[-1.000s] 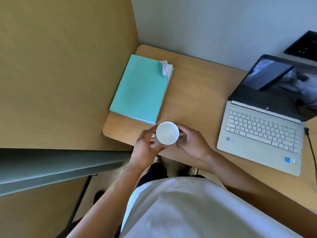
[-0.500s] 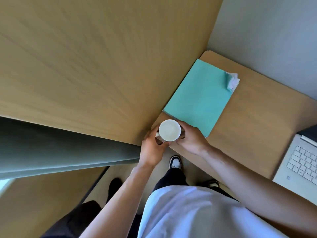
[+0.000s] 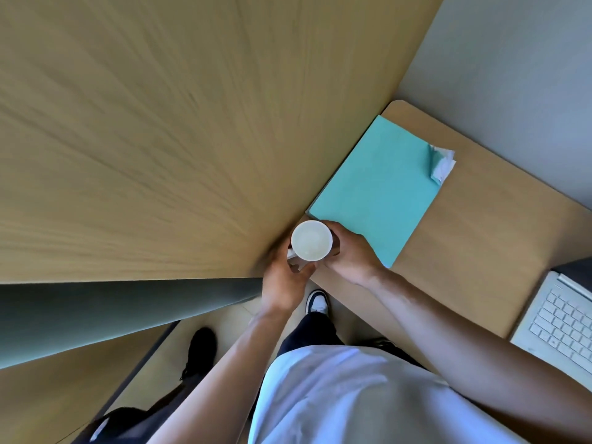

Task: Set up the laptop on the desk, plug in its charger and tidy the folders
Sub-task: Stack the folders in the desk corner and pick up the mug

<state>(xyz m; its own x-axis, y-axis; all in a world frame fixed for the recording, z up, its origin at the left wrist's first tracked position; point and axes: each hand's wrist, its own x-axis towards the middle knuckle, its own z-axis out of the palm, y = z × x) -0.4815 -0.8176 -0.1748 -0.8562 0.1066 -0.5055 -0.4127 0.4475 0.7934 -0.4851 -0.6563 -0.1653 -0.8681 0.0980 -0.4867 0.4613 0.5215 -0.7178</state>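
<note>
Against the wooden partition (image 3: 160, 123), the desk (image 3: 480, 235) carries a teal folder (image 3: 381, 190) at its far left corner and a white laptop (image 3: 563, 322) at the right edge of view. Left hand (image 3: 283, 280) and right hand (image 3: 349, 251) both grip a white-lidded container (image 3: 310, 240) over the desk's near corner.

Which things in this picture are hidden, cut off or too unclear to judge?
- Head view: the laptop is cut off by the right edge; screen and charger cannot be seen.
- The white-lidded container: its body is hidden by the lid, the left hand and the right hand.
- The teal folder: its near corner lies under the right hand.
</note>
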